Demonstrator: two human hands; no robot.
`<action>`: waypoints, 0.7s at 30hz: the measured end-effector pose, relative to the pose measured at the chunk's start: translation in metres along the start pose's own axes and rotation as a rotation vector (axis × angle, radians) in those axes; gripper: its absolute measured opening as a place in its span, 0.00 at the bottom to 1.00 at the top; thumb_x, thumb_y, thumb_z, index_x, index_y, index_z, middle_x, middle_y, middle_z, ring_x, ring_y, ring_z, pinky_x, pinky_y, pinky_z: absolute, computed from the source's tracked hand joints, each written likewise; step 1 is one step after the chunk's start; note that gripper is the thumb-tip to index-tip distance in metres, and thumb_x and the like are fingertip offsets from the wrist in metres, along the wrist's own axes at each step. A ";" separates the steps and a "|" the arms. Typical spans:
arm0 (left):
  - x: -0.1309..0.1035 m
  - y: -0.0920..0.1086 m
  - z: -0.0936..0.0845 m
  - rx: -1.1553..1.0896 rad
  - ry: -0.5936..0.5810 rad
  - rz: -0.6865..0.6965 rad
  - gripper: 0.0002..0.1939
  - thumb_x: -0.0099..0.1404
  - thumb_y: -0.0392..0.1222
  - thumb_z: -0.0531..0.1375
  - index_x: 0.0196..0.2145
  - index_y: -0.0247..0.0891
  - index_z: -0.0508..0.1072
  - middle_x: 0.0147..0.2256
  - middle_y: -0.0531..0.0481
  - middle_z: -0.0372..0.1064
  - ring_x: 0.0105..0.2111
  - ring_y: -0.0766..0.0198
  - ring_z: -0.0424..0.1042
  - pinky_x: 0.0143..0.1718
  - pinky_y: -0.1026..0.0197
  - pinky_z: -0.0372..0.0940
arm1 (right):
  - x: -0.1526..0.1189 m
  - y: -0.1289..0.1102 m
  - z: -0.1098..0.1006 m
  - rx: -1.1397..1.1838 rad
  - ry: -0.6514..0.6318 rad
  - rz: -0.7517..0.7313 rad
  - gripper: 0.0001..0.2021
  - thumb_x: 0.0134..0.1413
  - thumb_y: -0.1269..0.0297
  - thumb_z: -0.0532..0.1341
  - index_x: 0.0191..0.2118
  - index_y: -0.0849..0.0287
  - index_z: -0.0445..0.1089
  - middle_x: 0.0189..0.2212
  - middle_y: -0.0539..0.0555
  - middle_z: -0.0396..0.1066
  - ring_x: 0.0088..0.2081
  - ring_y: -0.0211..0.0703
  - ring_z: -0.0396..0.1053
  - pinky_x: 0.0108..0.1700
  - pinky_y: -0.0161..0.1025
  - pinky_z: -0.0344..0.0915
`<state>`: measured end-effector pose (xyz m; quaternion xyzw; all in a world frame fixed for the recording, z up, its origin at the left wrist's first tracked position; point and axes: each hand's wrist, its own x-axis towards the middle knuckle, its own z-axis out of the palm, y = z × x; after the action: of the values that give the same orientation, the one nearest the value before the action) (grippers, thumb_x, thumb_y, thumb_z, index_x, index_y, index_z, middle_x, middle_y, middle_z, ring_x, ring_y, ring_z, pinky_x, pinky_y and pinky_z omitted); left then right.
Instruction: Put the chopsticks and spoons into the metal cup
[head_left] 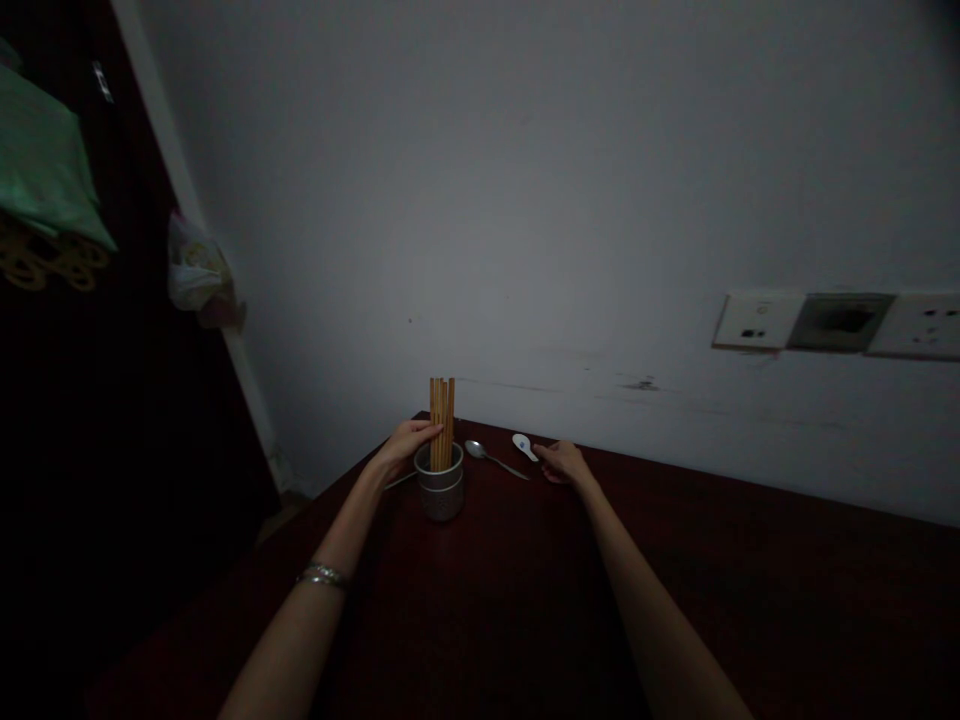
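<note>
My left hand (409, 443) is closed round a bundle of wooden chopsticks (442, 420), which stand upright with their lower ends inside a grey metal holder (441, 492). Just right of the holder, a metal spoon (495, 458) lies on the table, its bowl toward the wall. A white soup spoon (523, 444) with a blue mark lies farther right. At its handle end, my right hand (561, 462) has its fingers pinched on the handle. The thin handle of another utensil (401, 481) shows left of the holder; its remaining part is hidden.
The dark red table (480, 600) runs along a pale wall (510, 220). Wall sockets (759, 320) sit at the right. To the left are a dark door (135, 400), a green cloth (45, 160) and a hanging plastic bag (196, 268). The light is dim.
</note>
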<state>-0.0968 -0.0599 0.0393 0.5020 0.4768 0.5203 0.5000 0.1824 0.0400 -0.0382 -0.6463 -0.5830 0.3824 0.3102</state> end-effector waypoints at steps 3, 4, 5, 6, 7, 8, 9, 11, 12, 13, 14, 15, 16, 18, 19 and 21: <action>0.000 0.000 0.000 0.018 0.014 0.018 0.11 0.50 0.43 0.64 0.28 0.31 0.76 0.30 0.40 0.74 0.29 0.59 0.71 0.33 0.57 0.64 | -0.001 -0.006 -0.008 -0.050 0.035 -0.041 0.14 0.46 0.56 0.59 0.21 0.62 0.67 0.17 0.55 0.69 0.17 0.36 0.66 0.20 0.29 0.61; 0.000 0.001 0.000 0.026 0.019 0.029 0.11 0.50 0.43 0.64 0.28 0.31 0.76 0.30 0.40 0.74 0.29 0.59 0.71 0.33 0.58 0.64 | -0.001 -0.008 -0.011 -0.068 0.048 -0.056 0.14 0.46 0.56 0.58 0.21 0.62 0.68 0.17 0.55 0.69 0.17 0.36 0.66 0.20 0.29 0.61; 0.001 0.001 0.000 0.036 0.024 0.041 0.11 0.51 0.43 0.64 0.28 0.31 0.76 0.29 0.40 0.74 0.28 0.60 0.71 0.33 0.59 0.64 | -0.002 -0.010 -0.014 -0.085 0.060 -0.072 0.14 0.47 0.57 0.58 0.22 0.63 0.68 0.17 0.55 0.70 0.17 0.35 0.66 0.20 0.29 0.60; 0.001 0.002 0.000 0.050 0.029 0.053 0.11 0.51 0.44 0.63 0.28 0.31 0.76 0.29 0.41 0.74 0.29 0.60 0.71 0.33 0.59 0.64 | -0.002 -0.013 -0.016 -0.101 0.070 -0.088 0.14 0.47 0.57 0.57 0.22 0.63 0.69 0.17 0.55 0.70 0.18 0.35 0.66 0.21 0.29 0.60; 0.002 0.002 0.000 0.067 0.032 0.066 0.12 0.51 0.44 0.63 0.28 0.30 0.75 0.29 0.41 0.74 0.29 0.60 0.71 0.33 0.60 0.64 | -0.003 -0.015 -0.018 -0.116 0.079 -0.104 0.14 0.47 0.57 0.57 0.23 0.64 0.69 0.18 0.56 0.70 0.18 0.35 0.67 0.21 0.29 0.59; 0.003 0.003 0.000 0.088 0.037 0.078 0.12 0.51 0.44 0.63 0.28 0.30 0.75 0.29 0.41 0.73 0.29 0.61 0.71 0.32 0.61 0.64 | -0.004 -0.017 -0.020 -0.130 0.087 -0.120 0.14 0.47 0.57 0.56 0.24 0.64 0.70 0.18 0.56 0.70 0.18 0.35 0.67 0.21 0.29 0.59; 0.004 0.004 0.000 0.111 0.042 0.089 0.13 0.52 0.45 0.62 0.28 0.30 0.75 0.29 0.42 0.73 0.29 0.62 0.70 0.32 0.62 0.64 | -0.005 -0.020 -0.021 -0.142 0.094 -0.135 0.14 0.47 0.58 0.56 0.24 0.64 0.70 0.19 0.56 0.71 0.18 0.35 0.67 0.22 0.29 0.59; 0.007 0.005 0.000 0.152 0.067 0.112 0.13 0.52 0.45 0.61 0.28 0.29 0.75 0.27 0.43 0.73 0.27 0.64 0.70 0.30 0.64 0.63 | -0.009 -0.024 -0.024 -0.161 0.107 -0.159 0.14 0.47 0.58 0.55 0.24 0.64 0.71 0.19 0.56 0.71 0.19 0.35 0.67 0.22 0.29 0.58; 0.008 0.005 0.000 0.168 0.080 0.122 0.13 0.53 0.45 0.61 0.28 0.29 0.74 0.27 0.44 0.73 0.26 0.65 0.69 0.28 0.64 0.63 | -0.011 -0.026 -0.026 -0.170 0.112 -0.169 0.14 0.47 0.59 0.55 0.24 0.64 0.71 0.19 0.56 0.71 0.18 0.35 0.67 0.22 0.29 0.58; 0.010 0.005 0.000 0.181 0.095 0.132 0.14 0.54 0.46 0.60 0.28 0.29 0.74 0.26 0.45 0.73 0.25 0.66 0.69 0.27 0.65 0.62 | -0.014 -0.028 -0.027 -0.181 0.116 -0.180 0.14 0.47 0.59 0.55 0.24 0.64 0.71 0.18 0.55 0.71 0.18 0.35 0.66 0.22 0.29 0.57; 0.011 0.005 0.000 0.194 0.114 0.143 0.14 0.54 0.46 0.60 0.27 0.29 0.74 0.25 0.45 0.72 0.24 0.66 0.68 0.26 0.66 0.62 | -0.017 -0.031 -0.029 -0.194 0.122 -0.193 0.14 0.47 0.60 0.54 0.23 0.64 0.71 0.18 0.55 0.70 0.18 0.35 0.66 0.22 0.29 0.57; 0.012 0.006 0.000 0.205 0.133 0.158 0.14 0.54 0.46 0.59 0.27 0.29 0.74 0.25 0.46 0.72 0.23 0.67 0.68 0.25 0.66 0.62 | -0.020 -0.033 -0.031 -0.206 0.131 -0.205 0.14 0.47 0.60 0.54 0.23 0.64 0.71 0.18 0.55 0.70 0.18 0.35 0.66 0.21 0.29 0.57; 0.013 0.007 0.000 0.215 0.150 0.176 0.15 0.54 0.47 0.59 0.28 0.29 0.74 0.25 0.46 0.72 0.23 0.67 0.68 0.24 0.67 0.61 | -0.023 -0.035 -0.032 -0.216 0.142 -0.216 0.14 0.47 0.61 0.54 0.23 0.64 0.71 0.18 0.55 0.70 0.18 0.35 0.66 0.21 0.29 0.56; 0.013 0.010 0.000 0.216 0.185 0.215 0.15 0.53 0.48 0.60 0.29 0.29 0.73 0.26 0.46 0.72 0.24 0.66 0.69 0.25 0.66 0.62 | -0.028 -0.039 -0.036 -0.218 0.168 -0.232 0.13 0.47 0.61 0.54 0.23 0.64 0.71 0.18 0.55 0.70 0.17 0.34 0.66 0.21 0.29 0.56; 0.013 0.013 0.001 0.207 0.198 0.234 0.16 0.53 0.48 0.60 0.30 0.30 0.73 0.27 0.45 0.73 0.25 0.65 0.70 0.26 0.65 0.63 | -0.030 -0.041 -0.038 -0.211 0.179 -0.235 0.13 0.47 0.61 0.54 0.23 0.64 0.71 0.18 0.55 0.70 0.17 0.35 0.66 0.21 0.29 0.56; 0.011 0.018 0.002 0.181 0.221 0.271 0.16 0.52 0.48 0.61 0.31 0.30 0.73 0.30 0.44 0.73 0.28 0.63 0.72 0.31 0.63 0.65 | -0.033 -0.044 -0.041 -0.194 0.193 -0.239 0.13 0.47 0.61 0.54 0.24 0.64 0.71 0.18 0.55 0.70 0.17 0.35 0.66 0.21 0.29 0.56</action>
<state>-0.0956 -0.0501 0.0574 0.5443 0.5015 0.5898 0.3231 0.1939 0.0147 0.0250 -0.6329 -0.6574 0.2210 0.3441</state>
